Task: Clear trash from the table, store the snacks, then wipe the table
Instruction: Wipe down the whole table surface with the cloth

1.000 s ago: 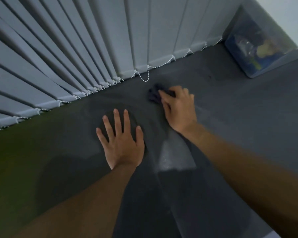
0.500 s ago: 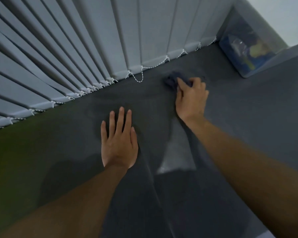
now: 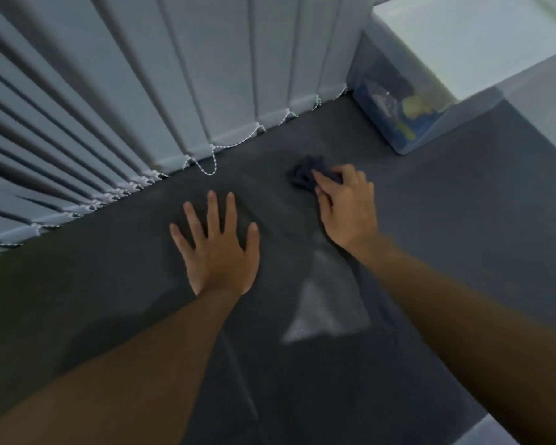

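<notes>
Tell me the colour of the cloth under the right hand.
Dark navy blue, bunched under the right hand; the cloth shows in the head view.

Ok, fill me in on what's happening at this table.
A person is wiping the dark table. The right hand presses a crumpled dark cloth onto the surface near the vertical blinds. The left hand lies flat, fingers spread, bracing on the tabletop. A clear storage bin with packets inside sits at the far corner. No trash or loose snacks show on the visible surface.
</notes>
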{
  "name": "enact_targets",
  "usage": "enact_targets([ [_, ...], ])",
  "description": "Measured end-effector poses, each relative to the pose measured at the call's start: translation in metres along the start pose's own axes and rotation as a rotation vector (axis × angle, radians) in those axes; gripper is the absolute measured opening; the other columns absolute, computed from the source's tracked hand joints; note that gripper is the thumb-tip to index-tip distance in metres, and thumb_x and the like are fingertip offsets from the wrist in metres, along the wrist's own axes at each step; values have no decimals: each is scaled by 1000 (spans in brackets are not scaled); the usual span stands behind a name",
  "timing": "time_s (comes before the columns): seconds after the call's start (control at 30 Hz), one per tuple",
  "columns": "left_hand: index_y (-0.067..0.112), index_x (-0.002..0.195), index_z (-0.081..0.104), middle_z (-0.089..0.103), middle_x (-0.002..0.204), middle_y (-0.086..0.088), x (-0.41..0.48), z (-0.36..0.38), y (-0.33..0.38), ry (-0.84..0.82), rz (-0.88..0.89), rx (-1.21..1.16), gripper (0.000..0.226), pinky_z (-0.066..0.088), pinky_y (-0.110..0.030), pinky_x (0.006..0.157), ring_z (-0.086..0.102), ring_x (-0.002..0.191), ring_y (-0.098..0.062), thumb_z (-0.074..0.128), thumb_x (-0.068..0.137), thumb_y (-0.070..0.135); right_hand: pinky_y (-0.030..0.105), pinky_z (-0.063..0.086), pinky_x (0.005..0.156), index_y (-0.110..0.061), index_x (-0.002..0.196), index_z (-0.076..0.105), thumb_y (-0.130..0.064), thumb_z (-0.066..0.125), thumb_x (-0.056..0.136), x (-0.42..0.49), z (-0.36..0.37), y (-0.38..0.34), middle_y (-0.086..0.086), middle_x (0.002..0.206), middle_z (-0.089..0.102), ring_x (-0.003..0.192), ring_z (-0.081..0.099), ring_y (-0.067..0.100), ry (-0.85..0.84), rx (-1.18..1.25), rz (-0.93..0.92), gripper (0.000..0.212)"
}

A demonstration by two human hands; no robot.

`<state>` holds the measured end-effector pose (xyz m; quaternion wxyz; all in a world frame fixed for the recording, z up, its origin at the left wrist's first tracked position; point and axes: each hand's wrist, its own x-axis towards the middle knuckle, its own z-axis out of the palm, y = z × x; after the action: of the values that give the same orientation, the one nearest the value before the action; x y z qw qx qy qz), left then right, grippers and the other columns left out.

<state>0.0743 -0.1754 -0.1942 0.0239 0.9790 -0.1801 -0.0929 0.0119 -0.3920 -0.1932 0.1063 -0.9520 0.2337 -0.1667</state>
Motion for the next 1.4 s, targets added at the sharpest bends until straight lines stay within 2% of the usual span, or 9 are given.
enact_targets([
  [0.23, 34, 159, -11, -11, 169, 5, 1, 2, 5, 2, -22, 57, 69, 0, -64, 121, -12, 154, -35, 6, 98, 63, 43, 39, 90, -25, 126, 62, -25, 52, 98, 54, -2, 19, 12, 126, 50, 114, 47, 35, 79, -17, 475, 30],
  [0.43, 35, 159, -10, -8, 169, 5, 2, 2, 5, 2, -22, 67, 71, 1, -63, 121, -11, 155, -34, 2, 96, 64, 41, 44, 80, -24, 116, 70, -24, 56, 93, 53, 16, 0, 11, 113, 58, 96, 55, 36, -73, 172, -143, 27],
  [0.63, 34, 159, -8, -8, 169, 6, 4, 1, 5, 9, -23, 66, 71, 1, -63, 121, -11, 155, -33, 3, 96, 63, 41, 37, 92, -29, 118, 63, -26, 50, 97, 90, 18, -11, 6, 126, 49, 114, 47, 30, 30, 40, 401, 25],
  [0.83, 35, 158, -14, -14, 168, 7, 4, -1, 3, -5, -15, 56, 68, -2, -62, 121, -16, 154, -33, 4, 97, 62, 42, 44, 77, -23, 118, 68, -21, 58, 91, 30, 14, -26, 11, 109, 57, 93, 54, 34, -140, 161, -258, 29],
  [0.9, 36, 158, -12, -13, 168, 7, 3, -2, 3, -9, -6, 35, 68, -3, -62, 121, -17, 154, -32, 8, 99, 61, 41, 45, 76, -24, 117, 69, -22, 57, 92, 34, 8, -4, 13, 109, 58, 92, 54, 36, -73, 97, -185, 28],
  [1.03, 34, 160, 0, -5, 169, 8, 1, -6, 2, -7, 20, -24, 70, -6, -63, 121, -13, 155, -29, 22, 99, 60, 41, 38, 80, -26, 118, 66, -25, 53, 97, 8, -6, 0, 9, 114, 53, 99, 49, 33, 18, 15, 267, 25],
  [1.2, 25, 153, 38, 33, 153, 0, -14, -12, -14, 77, 142, -258, 62, -5, -60, 122, 25, 149, -20, 55, 95, 39, 40, 40, 72, -25, 120, 66, -24, 54, 94, -72, -16, -29, 8, 108, 56, 89, 52, 31, -118, 124, -191, 28],
  [1.27, 20, 152, 41, 36, 152, -2, -25, -13, -22, 60, 191, -302, 60, -2, -56, 124, 26, 148, -22, 56, 96, 32, 41, 40, 70, -24, 121, 68, -22, 56, 94, -80, -21, -16, 10, 107, 58, 86, 54, 33, -120, 102, -262, 29],
  [1.4, 18, 159, 27, 22, 166, -1, -67, -7, -42, 19, 256, -181, 60, -1, -47, 126, 9, 155, -21, 36, 103, 39, 39, 34, 74, -26, 120, 66, -23, 57, 95, -91, -26, -21, 10, 110, 55, 94, 51, 35, 12, 18, 243, 27],
])
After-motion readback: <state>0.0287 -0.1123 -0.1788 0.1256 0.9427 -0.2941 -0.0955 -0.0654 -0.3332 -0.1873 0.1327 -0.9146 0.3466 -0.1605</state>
